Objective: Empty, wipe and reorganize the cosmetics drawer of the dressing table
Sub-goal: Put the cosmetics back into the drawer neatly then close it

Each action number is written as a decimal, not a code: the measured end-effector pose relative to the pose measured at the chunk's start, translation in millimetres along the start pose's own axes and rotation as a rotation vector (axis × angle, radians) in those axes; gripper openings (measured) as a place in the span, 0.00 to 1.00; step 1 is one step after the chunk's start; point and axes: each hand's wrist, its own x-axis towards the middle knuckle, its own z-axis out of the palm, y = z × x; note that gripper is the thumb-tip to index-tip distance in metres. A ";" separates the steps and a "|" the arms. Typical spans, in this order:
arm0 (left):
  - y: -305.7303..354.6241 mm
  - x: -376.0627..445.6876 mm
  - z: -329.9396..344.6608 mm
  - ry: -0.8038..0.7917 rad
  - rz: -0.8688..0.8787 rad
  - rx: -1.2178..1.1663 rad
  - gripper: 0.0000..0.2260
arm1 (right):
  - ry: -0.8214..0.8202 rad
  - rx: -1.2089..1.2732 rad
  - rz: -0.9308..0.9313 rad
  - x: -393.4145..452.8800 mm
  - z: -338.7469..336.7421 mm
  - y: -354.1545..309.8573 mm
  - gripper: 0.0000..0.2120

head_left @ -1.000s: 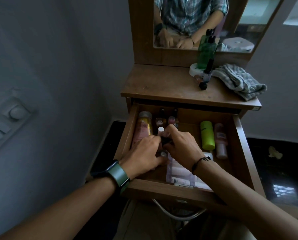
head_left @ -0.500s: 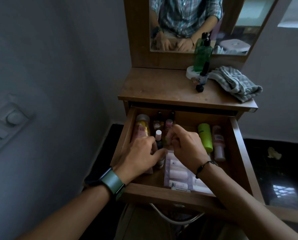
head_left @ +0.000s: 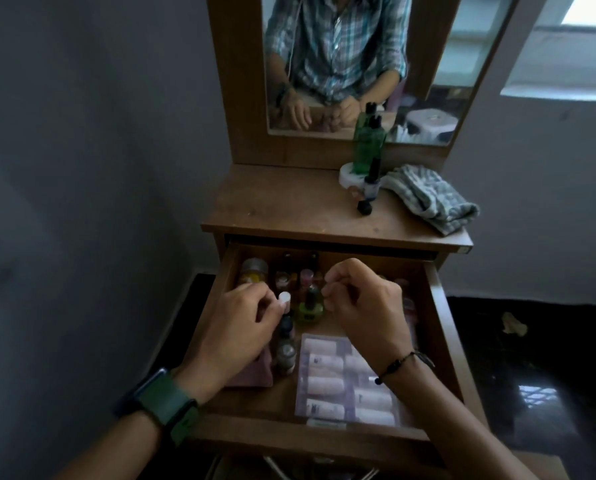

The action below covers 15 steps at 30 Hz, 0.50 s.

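2 hands (head_left: 234, 327) (head_left: 362, 306) hover curled over the crowded drawer (head_left: 442, 327); grips unclear.

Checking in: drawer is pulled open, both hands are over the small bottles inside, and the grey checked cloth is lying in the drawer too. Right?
Not quite. In the head view the grey checked cloth lies on the wooden tabletop at its right end, not in the open wooden drawer. The rest holds: left hand and right hand are over the small bottles.

Left hand (head_left: 235, 327) and right hand (head_left: 362, 306) side by side, fingers curled.
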 end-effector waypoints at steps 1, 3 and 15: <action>6.2 6.6 -4.5 -0.004 0.022 -0.009 0.06 | 0.033 0.015 0.004 4.9 -7.6 -0.5 0.05; 23.2 24.3 -12.2 -0.010 0.061 -0.054 0.05 | 0.106 0.028 0.018 18.8 -22.8 2.3 0.05; 87.6 167.0 17.0 -0.090 0.406 0.084 0.14 | 0.116 -0.244 0.158 151.8 -64.9 15.2 0.14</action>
